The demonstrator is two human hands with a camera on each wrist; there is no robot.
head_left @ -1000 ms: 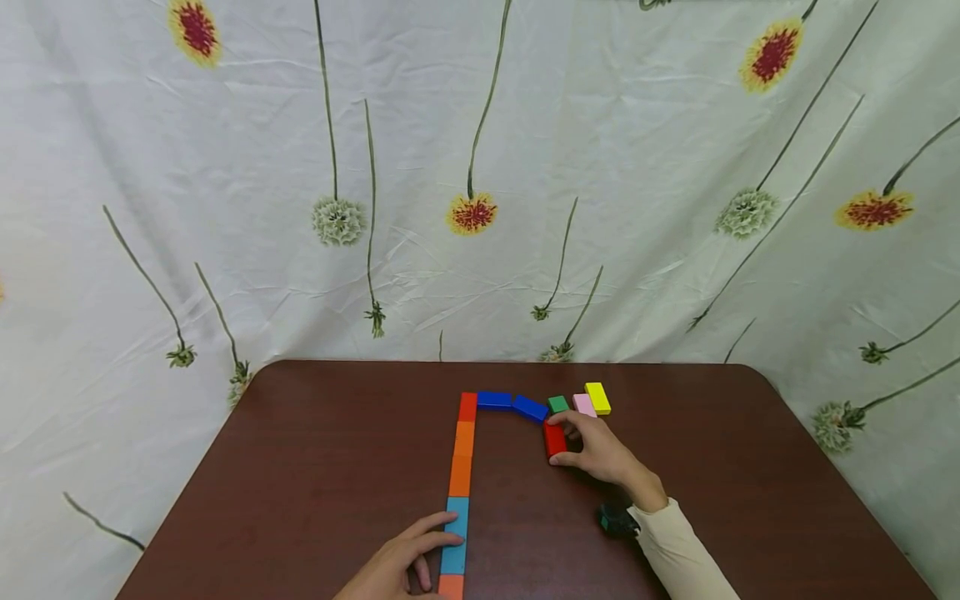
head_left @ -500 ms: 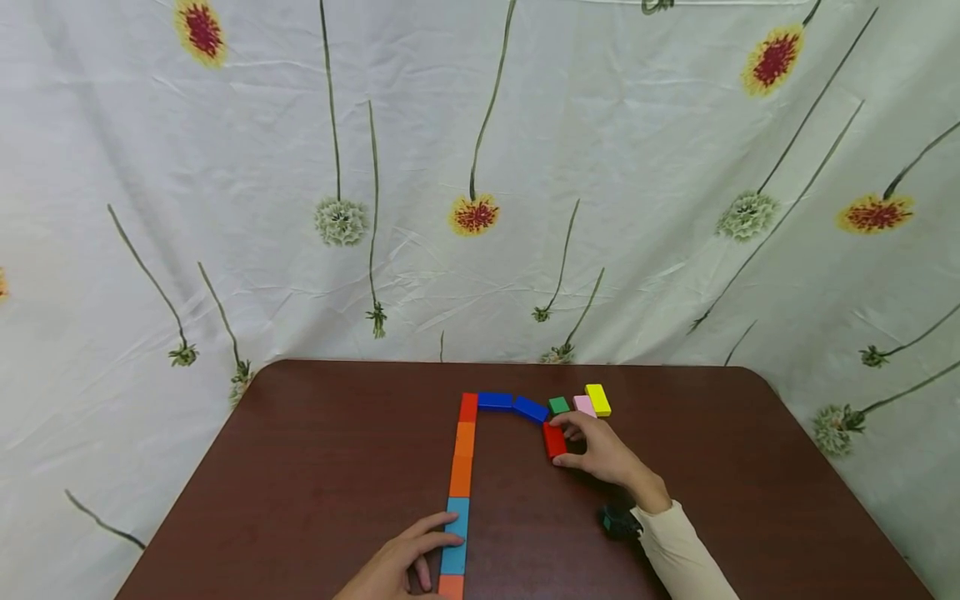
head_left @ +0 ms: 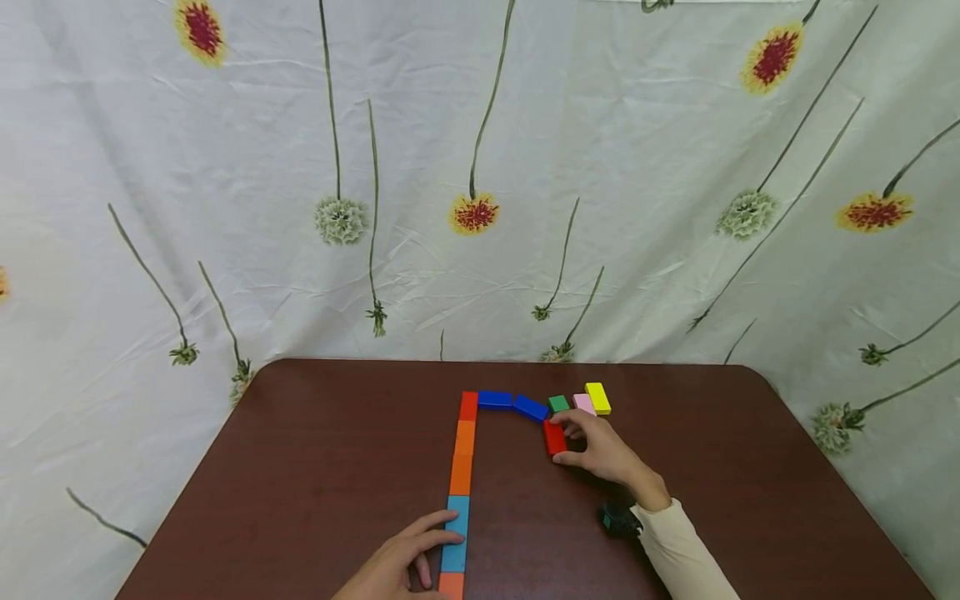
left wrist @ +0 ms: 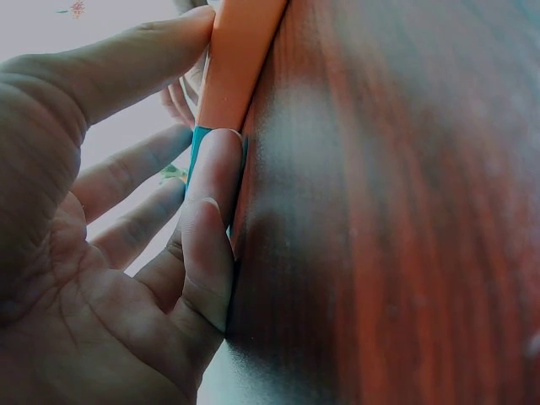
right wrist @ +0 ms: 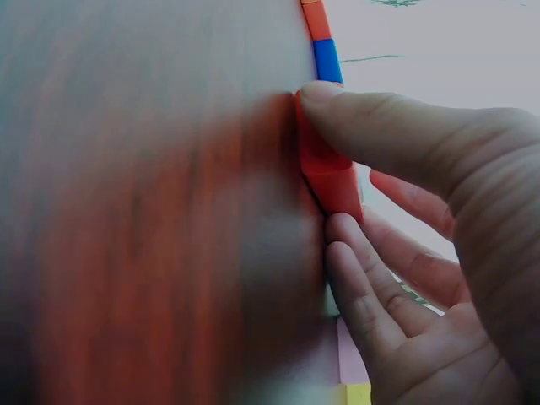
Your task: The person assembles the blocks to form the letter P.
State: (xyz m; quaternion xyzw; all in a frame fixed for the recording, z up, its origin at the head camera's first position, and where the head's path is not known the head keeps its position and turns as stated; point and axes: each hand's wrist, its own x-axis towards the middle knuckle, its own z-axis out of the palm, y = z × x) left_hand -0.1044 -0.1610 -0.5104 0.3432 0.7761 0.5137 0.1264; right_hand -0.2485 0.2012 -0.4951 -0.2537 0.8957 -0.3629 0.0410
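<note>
In the head view, my right hand [head_left: 606, 454] pinches a red block [head_left: 553, 439] lying on the table, thumb at its near end and fingers at its far end. The far end of this block adjoins the second of two dark blue blocks [head_left: 530, 408]. My left hand [head_left: 397, 558] rests its fingertips on a light blue section [head_left: 454, 560] of a long block row. In the left wrist view, the thumb touches an orange block [left wrist: 239, 63] and other fingers lie along the row's side. Orange blocks [head_left: 461, 475] and another red block [head_left: 468, 407] continue that row away from me.
Just beyond the right hand lie a green block [head_left: 558, 404], a pink block [head_left: 583, 404] and a yellow block [head_left: 597, 398]. A dark device [head_left: 618, 519] sits at the right wrist. Behind the brown table [head_left: 322, 467] hangs a flowered cloth [head_left: 420, 275].
Over the last second the right thumb has shifted very slightly to the right along the red block's near end. The left hand and the other blocks stay put.
</note>
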